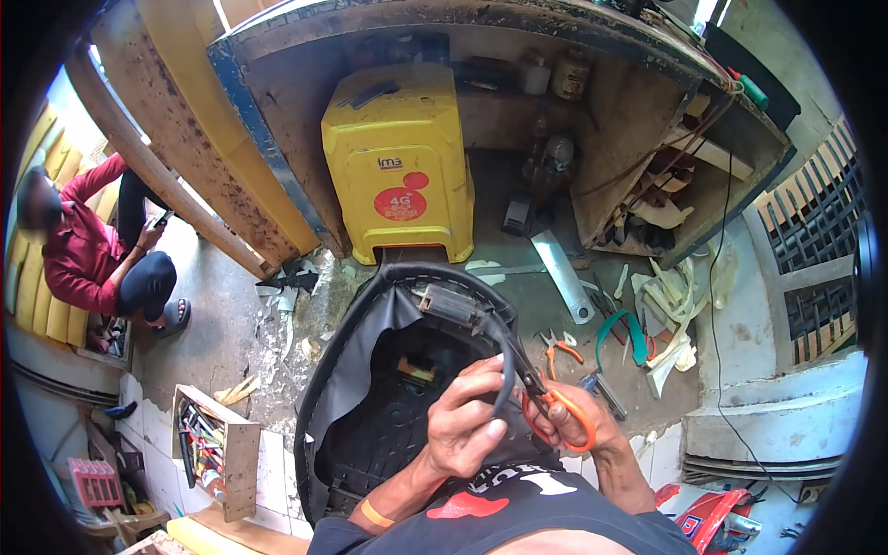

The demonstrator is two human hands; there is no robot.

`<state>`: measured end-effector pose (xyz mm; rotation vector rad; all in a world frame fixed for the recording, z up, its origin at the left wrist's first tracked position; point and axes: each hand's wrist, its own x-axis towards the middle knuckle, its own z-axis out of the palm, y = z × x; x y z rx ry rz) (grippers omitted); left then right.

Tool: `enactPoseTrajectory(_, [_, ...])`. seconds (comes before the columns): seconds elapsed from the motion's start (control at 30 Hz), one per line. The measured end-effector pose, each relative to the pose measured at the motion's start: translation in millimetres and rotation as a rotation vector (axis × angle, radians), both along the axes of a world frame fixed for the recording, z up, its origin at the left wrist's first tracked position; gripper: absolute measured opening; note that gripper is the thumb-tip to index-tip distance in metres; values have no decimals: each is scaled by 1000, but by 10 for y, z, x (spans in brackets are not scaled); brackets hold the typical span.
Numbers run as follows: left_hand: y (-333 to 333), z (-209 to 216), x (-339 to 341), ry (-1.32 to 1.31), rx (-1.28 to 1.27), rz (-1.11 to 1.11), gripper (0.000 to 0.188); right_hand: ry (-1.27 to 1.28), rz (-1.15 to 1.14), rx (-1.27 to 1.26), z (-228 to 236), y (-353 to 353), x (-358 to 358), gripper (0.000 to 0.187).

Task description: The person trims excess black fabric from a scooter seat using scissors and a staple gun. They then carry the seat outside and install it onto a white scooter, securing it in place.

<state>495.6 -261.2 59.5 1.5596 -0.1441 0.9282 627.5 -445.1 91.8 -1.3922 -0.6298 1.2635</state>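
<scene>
The black seat (312, 393) sits just in front of the yellow stool (398, 153), hollow side up, its dull cover (359, 344) loose and wrinkled inside the rim. A gray block (448, 303) marks the end nearest the stool. Farther from the stool, the left hand (465, 421) pinches a dark strip (508, 381); the right hand (572, 424) grips orange-handled scissors (531, 378) beside it.

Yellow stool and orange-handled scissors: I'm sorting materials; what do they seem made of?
The yellow stool looks like glossy moulded plastic, given its rounded edges. The scissors have dull, dark blades, suggesting metal; their smooth orange loops look plastic.
</scene>
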Motion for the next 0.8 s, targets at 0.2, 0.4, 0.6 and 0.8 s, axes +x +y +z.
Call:
enactPoseTrajectory(0.2, [-94,-104,-18,-86,-180,-49,22,228,22,51,-70,-129,-93,64])
enactPoseTrajectory(0.4, [-69,-2,25,-51,-6,-107,18,223,89,73,-105,-158,5,73])
enactPoseTrajectory(0.6, [-99,40,125,-65,44,-123,16,204,56,91,-224,-250,-48,78])
enactPoseTrajectory(0.8, [-64,96,186,-47,115,-84,18,173,-2,58,-76,-181,-81,82])
